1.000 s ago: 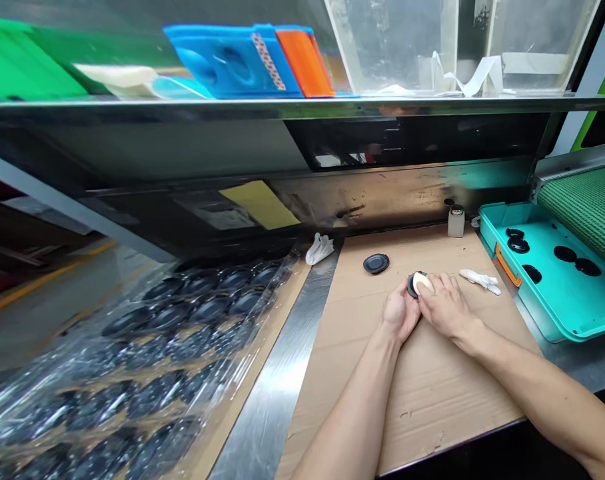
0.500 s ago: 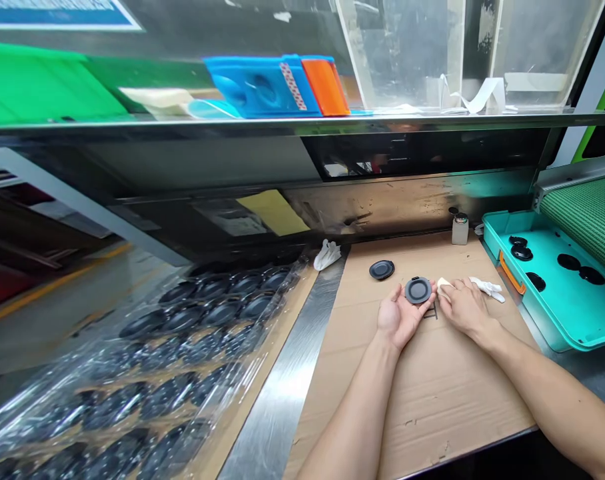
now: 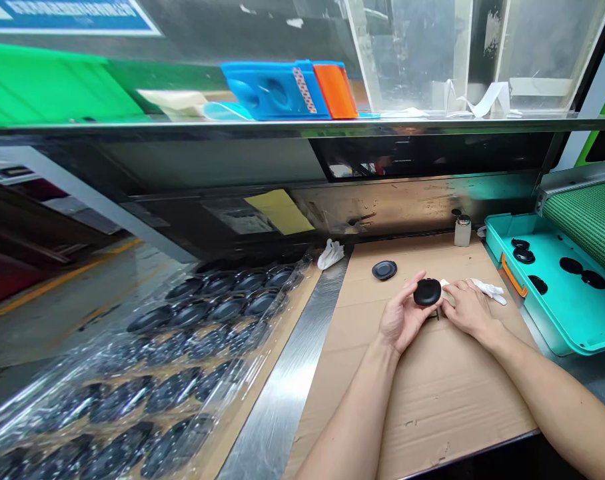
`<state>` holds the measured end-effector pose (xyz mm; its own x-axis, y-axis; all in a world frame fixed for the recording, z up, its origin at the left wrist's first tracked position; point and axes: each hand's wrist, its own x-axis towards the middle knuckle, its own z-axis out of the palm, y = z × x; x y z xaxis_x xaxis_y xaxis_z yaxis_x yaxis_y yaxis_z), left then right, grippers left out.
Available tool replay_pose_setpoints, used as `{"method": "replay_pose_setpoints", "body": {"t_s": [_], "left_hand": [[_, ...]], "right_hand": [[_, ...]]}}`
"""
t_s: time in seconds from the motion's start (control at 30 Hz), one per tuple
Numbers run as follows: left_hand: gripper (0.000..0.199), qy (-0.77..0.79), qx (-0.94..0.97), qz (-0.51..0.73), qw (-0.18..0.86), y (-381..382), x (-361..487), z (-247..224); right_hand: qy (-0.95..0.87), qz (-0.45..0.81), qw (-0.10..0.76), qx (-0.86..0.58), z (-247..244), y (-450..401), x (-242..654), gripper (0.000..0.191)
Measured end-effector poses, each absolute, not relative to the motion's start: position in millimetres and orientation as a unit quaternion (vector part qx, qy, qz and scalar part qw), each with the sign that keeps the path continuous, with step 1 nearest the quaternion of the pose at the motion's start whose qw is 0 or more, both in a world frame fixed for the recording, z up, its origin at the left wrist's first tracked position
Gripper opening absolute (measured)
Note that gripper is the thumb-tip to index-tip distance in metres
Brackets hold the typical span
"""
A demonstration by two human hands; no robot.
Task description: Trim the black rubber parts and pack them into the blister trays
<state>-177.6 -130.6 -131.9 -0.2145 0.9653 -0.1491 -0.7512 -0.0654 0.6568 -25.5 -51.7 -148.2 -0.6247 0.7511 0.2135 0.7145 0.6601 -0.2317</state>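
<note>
My left hand [image 3: 404,313] grips a round black plastic cap [image 3: 427,292] by its edge, its smooth glossy face turned toward me. Close on the right, my right hand [image 3: 466,305] is closed around a small pale cloth [image 3: 445,285], mostly hidden by the fingers. Another round dark cap [image 3: 384,270] lies on the cardboard sheet [image 3: 412,413], beyond my left hand. A crumpled white cloth [image 3: 490,291] rests just past my right fingers.
Rows of black caps in a clear plastic tray [image 3: 217,373] fill the left side. At right, a teal bin [image 3: 572,333] holds several black caps beside a green conveyor belt [image 3: 590,210]. A small bottle [image 3: 462,231] stands at the back. A metal shelf [image 3: 282,130] crosses above.
My left hand has turned the cap over, from its recessed grey face to its smooth black face, and raised it slightly. My right hand stays beside it.
</note>
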Motion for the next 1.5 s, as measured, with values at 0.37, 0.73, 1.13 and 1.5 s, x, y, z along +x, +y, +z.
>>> {"method": "replay_pose_setpoints", "body": {"t_s": [0.37,0.73,1.13,1.5], "left_hand": [[0.080,0.479,0.447,0.730,0.195,-143,-138,-139],[0.069,0.481,0.438,0.737,0.180,-145,-142,-143],[0.019,0.693,0.445,0.543,0.164,-121,-205,-174],[0.077,0.717,0.520,0.438,0.155,-138,-250,-148]], "right_hand": [[-0.892,0.079,0.113,-0.430,-140,-53,-25,0.032],[-0.897,0.069,0.116,-0.421,-143,-52,-26,0.036],[-0.897,0.051,0.156,-0.411,-150,-51,-25,0.029],[-0.891,0.079,0.165,-0.415,-152,-50,-26,0.028]]}}
